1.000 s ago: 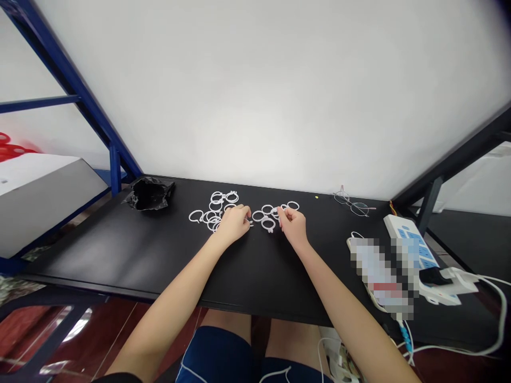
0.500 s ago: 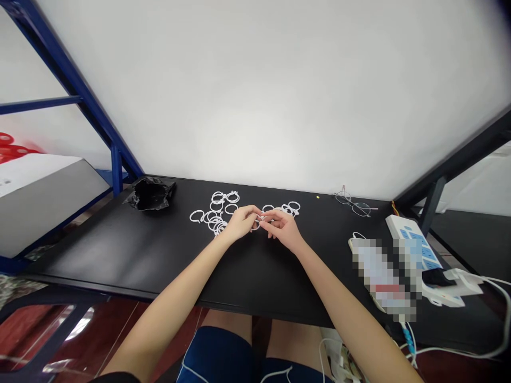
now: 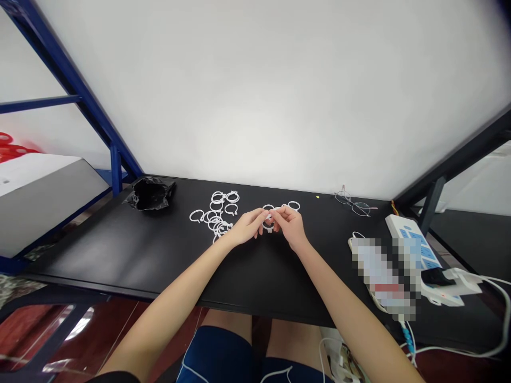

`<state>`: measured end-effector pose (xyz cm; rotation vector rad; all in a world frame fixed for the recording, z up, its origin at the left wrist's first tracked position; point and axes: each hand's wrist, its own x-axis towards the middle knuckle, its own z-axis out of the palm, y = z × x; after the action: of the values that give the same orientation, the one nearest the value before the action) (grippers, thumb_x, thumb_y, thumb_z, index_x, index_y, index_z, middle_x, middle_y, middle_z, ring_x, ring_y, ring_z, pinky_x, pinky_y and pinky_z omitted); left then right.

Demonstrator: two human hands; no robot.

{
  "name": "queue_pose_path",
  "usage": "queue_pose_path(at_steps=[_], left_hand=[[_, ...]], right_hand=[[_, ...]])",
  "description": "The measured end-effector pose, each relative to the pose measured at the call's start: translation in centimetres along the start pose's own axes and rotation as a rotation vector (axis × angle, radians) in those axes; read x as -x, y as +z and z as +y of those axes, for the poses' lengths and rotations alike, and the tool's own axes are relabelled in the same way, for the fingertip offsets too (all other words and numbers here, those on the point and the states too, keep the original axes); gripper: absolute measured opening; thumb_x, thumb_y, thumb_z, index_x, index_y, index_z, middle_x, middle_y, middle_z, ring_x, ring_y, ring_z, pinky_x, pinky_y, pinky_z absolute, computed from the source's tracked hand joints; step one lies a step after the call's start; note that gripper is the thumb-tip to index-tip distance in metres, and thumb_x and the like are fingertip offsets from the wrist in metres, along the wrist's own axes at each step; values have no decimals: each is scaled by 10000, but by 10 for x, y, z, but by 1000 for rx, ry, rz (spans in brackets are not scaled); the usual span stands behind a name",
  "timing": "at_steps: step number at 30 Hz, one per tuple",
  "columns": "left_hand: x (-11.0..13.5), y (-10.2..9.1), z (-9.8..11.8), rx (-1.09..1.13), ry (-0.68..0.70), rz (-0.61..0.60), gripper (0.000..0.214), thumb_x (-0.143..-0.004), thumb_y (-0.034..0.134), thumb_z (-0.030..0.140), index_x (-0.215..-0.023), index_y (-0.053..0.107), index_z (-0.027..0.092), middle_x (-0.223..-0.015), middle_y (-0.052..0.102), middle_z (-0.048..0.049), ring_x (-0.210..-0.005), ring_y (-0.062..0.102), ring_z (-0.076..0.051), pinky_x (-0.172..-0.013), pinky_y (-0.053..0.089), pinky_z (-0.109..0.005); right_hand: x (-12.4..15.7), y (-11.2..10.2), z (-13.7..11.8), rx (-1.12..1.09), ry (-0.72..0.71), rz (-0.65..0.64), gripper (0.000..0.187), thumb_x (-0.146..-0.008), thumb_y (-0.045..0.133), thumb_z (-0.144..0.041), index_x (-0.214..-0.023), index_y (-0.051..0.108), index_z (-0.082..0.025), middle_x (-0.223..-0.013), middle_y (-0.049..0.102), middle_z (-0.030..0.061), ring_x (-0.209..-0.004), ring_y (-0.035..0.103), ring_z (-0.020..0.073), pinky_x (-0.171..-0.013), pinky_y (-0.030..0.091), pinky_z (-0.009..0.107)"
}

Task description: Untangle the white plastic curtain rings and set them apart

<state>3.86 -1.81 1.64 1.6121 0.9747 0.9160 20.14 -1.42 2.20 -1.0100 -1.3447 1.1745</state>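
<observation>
My left hand (image 3: 249, 225) and my right hand (image 3: 290, 227) meet over the black table, fingers pinched together on a thin white plastic ring (image 3: 268, 227). The ring's lower curve and a small tab show beneath the fingertips; its upper part is hidden by them. Left of my left hand lies a loose group of several similar white rings (image 3: 216, 206), some overlapping, with small clasp-like ends. Just behind my right hand, more white rings (image 3: 294, 205) lie partly covered by the fingers.
A crumpled black plastic bag (image 3: 149, 194) sits open at the back left. Wire-framed glasses (image 3: 355, 205) rest near the wall at right. A phone (image 3: 379, 276), blurred out, lies beside a white power strip (image 3: 413, 239) with cables. The table's front edge is by my legs.
Both hands have shifted slightly right with the white ring between them. A ring to the left of my left hand is now more exposed, and the rings on the right are more covered.
</observation>
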Motion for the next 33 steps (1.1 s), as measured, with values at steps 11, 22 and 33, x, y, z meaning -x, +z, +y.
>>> queue_pose_path(at_steps=[11, 22, 33], left_hand=[[0, -2, 5, 144, 2, -37, 430, -862, 573, 484, -1112, 610, 137, -950, 641, -62, -726, 571, -103, -731, 482, -257], [-1, -2, 3, 221, -36, -58, 401, -864, 589, 460, -1095, 625, 135, -943, 655, -69, -819, 606, -133, -785, 486, -278], [0, -28, -3, -582, 139, 308, 355, -840, 561, 215, -1192, 523, 193, -1242, 546, -109, -1206, 472, -257, -1011, 403, -437]], right_hand=[[-3, -1, 6, -37, -8, -7, 348, -741, 710, -489, -669, 554, -186, -586, 606, -15, -442, 501, 82, -437, 433, 220], [0, 1, 3, -23, -12, 14, 358, -740, 703, -509, -671, 556, -189, -553, 591, -21, -430, 510, 91, -428, 443, 229], [-7, -10, 11, 154, -28, 230, 383, -719, 692, -543, -764, 594, -175, -699, 667, 35, -468, 599, 130, -415, 439, 236]])
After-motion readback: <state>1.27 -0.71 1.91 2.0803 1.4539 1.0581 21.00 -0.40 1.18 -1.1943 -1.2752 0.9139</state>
